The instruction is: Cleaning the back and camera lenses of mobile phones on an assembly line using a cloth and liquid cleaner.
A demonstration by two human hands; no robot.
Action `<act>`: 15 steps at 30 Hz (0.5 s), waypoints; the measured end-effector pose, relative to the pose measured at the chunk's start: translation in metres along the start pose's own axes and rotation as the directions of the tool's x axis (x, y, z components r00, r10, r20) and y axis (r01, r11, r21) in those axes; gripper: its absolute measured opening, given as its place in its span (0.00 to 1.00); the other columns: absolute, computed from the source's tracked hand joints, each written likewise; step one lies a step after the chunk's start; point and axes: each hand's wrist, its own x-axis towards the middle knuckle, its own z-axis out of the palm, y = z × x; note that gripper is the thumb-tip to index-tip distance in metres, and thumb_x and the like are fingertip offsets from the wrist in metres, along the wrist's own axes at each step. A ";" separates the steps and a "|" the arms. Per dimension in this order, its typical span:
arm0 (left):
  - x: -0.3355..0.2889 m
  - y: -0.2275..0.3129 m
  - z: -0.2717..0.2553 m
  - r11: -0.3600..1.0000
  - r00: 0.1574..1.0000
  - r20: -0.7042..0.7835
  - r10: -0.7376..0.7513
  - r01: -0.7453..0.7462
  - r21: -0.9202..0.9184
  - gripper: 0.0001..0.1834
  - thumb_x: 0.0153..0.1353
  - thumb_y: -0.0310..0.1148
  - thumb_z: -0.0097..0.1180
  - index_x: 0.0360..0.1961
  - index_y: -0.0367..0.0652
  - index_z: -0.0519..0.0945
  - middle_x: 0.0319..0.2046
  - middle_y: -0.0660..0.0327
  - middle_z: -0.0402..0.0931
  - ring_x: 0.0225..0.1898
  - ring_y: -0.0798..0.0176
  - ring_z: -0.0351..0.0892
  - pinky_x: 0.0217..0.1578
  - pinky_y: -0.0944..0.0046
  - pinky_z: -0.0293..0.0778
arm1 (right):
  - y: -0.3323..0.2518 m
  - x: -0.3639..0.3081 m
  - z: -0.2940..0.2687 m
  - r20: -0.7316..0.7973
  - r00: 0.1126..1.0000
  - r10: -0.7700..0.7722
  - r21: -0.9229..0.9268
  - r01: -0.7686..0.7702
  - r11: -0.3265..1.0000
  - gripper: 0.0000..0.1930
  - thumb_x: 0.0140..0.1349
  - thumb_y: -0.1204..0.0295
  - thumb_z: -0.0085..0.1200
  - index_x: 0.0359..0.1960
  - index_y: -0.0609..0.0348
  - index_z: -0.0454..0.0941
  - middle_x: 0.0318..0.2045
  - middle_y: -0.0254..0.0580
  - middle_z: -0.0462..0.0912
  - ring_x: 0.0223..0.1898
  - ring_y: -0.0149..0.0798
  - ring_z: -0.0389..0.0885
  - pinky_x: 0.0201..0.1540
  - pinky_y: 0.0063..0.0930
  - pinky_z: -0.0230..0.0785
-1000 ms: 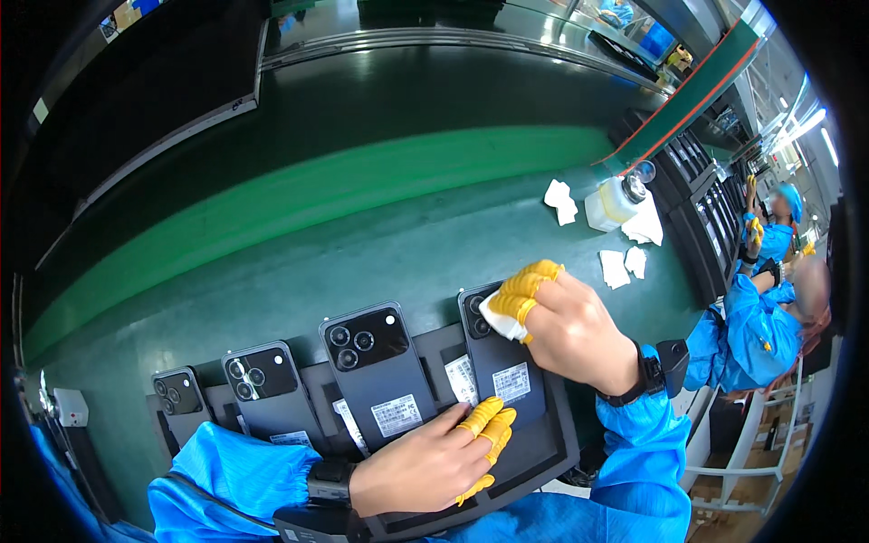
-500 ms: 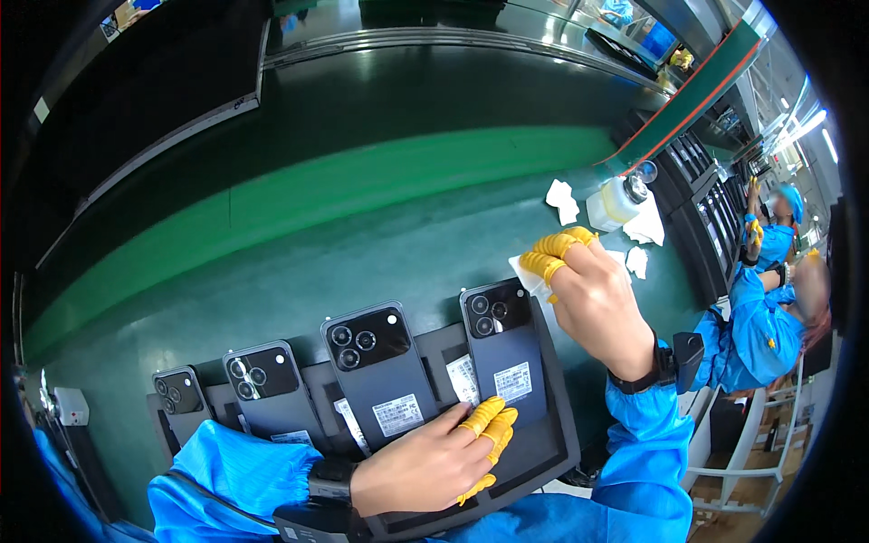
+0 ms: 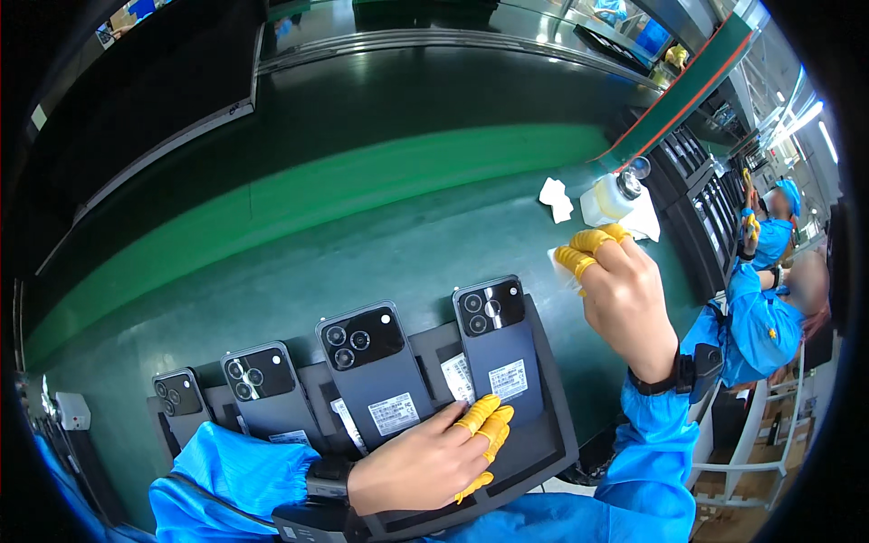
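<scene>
Four dark grey smartphones lie in a row, backs up, in a black tray (image 3: 566, 425). At the right end is one smartphone (image 3: 514, 340) with a white label; my left hand (image 3: 425, 460), wearing yellow finger covers, closes over its lower left edge. Another smartphone (image 3: 387, 380) lies beside it, partly under that hand. To the upper right, over the green table, my right hand (image 3: 617, 294) is closed in a pinch on a white wipe (image 3: 563, 269), mostly hidden by the yellow-covered fingers. The wipe is apart from the phones.
A white bottle (image 3: 608, 201) with a dark cap stands at the back right, between a crumpled white tissue (image 3: 556, 199) and another tissue (image 3: 644, 220). Black racks (image 3: 701, 213) line the right side. Co-workers in blue (image 3: 756, 308) are farther right.
My right hand has moved right with the wipe, away from the top of the rightmost smartphone and closer to the bottle. My left hand has hardly moved.
</scene>
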 end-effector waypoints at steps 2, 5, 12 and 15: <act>-0.003 -0.001 -0.003 1.000 1.000 0.013 -0.012 0.012 -0.001 0.27 0.67 0.47 0.54 0.57 0.33 0.78 0.62 0.51 0.73 0.64 0.52 0.71 0.68 0.54 0.62 | -0.005 0.001 0.002 0.038 0.996 0.075 0.033 -0.076 0.997 0.07 0.42 0.77 0.61 0.26 0.64 0.82 0.32 0.44 0.79 0.33 0.46 0.78 0.36 0.36 0.74; -0.002 -0.004 0.001 1.000 1.000 -0.004 0.008 -0.008 -0.019 0.27 0.66 0.46 0.55 0.56 0.34 0.78 0.62 0.52 0.73 0.64 0.52 0.71 0.68 0.54 0.62 | -0.020 0.003 0.020 -0.054 0.998 -0.013 0.252 0.027 0.967 0.09 0.41 0.78 0.60 0.27 0.64 0.83 0.33 0.44 0.81 0.33 0.45 0.78 0.37 0.34 0.74; -0.003 -0.002 0.002 0.998 0.996 -0.082 0.023 -0.027 -0.050 0.25 0.67 0.42 0.51 0.54 0.29 0.79 0.55 0.47 0.76 0.61 0.48 0.73 0.65 0.49 0.66 | -0.042 0.015 0.033 -0.117 0.991 -0.065 0.410 0.108 0.906 0.10 0.41 0.78 0.58 0.29 0.64 0.83 0.34 0.42 0.80 0.34 0.44 0.78 0.39 0.32 0.75; -0.001 -0.002 0.001 1.000 1.000 -0.002 -0.008 0.008 -0.002 0.28 0.66 0.47 0.54 0.57 0.35 0.77 0.62 0.52 0.73 0.64 0.53 0.70 0.68 0.55 0.62 | -0.041 0.013 0.034 -0.114 0.991 -0.063 0.338 0.098 0.936 0.10 0.40 0.78 0.58 0.28 0.64 0.81 0.34 0.43 0.80 0.35 0.43 0.77 0.38 0.33 0.75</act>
